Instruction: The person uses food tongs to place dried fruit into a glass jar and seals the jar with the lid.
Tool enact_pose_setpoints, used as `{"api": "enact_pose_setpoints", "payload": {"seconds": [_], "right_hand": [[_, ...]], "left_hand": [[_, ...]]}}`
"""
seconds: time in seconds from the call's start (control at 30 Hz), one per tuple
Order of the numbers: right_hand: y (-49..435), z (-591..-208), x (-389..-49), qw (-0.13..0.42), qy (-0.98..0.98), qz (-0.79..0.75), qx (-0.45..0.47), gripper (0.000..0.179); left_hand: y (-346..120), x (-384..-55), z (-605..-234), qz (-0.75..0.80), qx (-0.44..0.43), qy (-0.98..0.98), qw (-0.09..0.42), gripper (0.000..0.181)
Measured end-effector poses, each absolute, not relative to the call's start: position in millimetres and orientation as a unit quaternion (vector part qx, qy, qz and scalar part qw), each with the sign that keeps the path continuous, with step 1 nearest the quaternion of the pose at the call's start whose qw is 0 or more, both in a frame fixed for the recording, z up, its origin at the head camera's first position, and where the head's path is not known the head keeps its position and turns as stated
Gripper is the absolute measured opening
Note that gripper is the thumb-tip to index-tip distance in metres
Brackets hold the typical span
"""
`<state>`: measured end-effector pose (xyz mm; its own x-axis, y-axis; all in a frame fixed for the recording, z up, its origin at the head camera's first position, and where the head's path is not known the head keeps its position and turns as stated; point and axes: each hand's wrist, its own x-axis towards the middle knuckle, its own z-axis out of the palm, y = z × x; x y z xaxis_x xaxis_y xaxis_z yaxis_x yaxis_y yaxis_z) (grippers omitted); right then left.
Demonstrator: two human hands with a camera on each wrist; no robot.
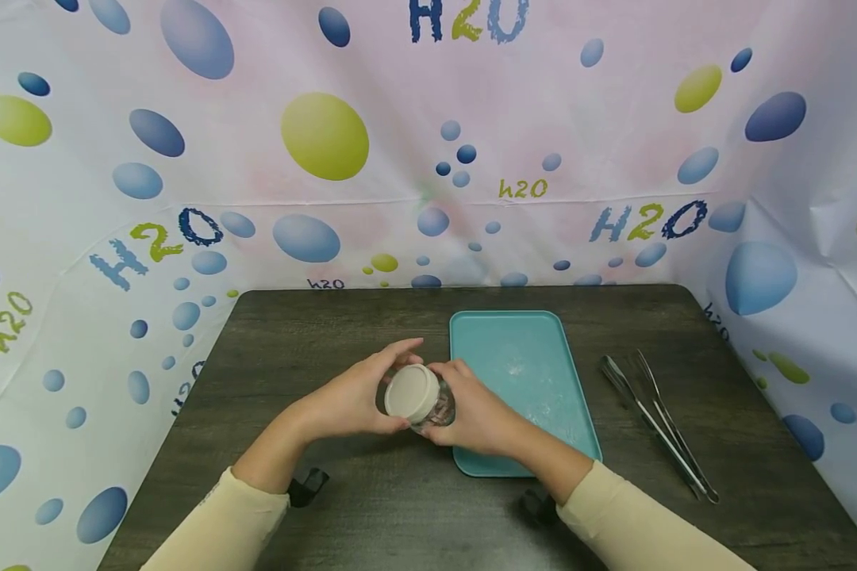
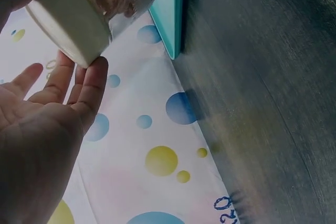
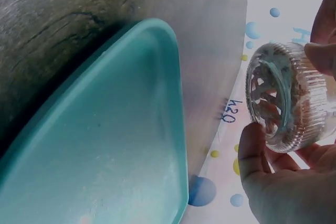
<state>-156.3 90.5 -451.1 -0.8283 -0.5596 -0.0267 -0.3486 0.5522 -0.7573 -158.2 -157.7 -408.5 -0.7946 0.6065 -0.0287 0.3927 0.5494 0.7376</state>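
Note:
A small ribbed glass jar (image 1: 443,407) with a cream lid (image 1: 409,392) is held above the dark table, tilted with the lid toward the left. My left hand (image 1: 350,398) grips the lid by its rim, thumb on one side and fingertips on the other. Around the glass body curl the thumb and fingers of my right hand (image 1: 480,411). Brownish pieces show through the glass (image 3: 294,95); what they are, I cannot tell. In the left wrist view the lid (image 2: 71,22) appears seated on the jar.
Behind and beneath my right hand lies a turquoise tray (image 1: 517,341), with pale specks on its surface. Metal tongs (image 1: 657,428) rest on the table (image 1: 314,317) to the right of the tray. A bubble-patterned sheet (image 1: 400,143) hangs behind the table.

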Motion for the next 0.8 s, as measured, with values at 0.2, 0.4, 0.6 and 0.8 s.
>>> {"api": "enact_pose_setpoints", "payload": {"seconds": [0.2,0.4,0.6,0.8], "right_hand": [[84.8,-448.4,-158.8,0.132,0.866,-0.415,-0.244,0.088],[77.0,-447.8,-163.3,0.105,0.872,-0.426,-0.215,0.086],[69.5,-453.0,-174.0,0.102,0.873,-0.435,-0.195,0.088],[65.3,-464.5,-184.5,0.108,0.882,-0.419,-0.186,0.088]], "left_hand": [[-165.1,-156.4,-410.2,0.397,0.276,0.867,0.123,0.114],[-180.5,-155.8,-414.2,0.375,0.213,0.895,0.114,0.128],[-203.1,-156.1,-417.8,0.298,0.167,0.937,0.070,0.130],[-221.1,-151.0,-426.1,0.243,0.137,0.959,0.057,0.128]]}}
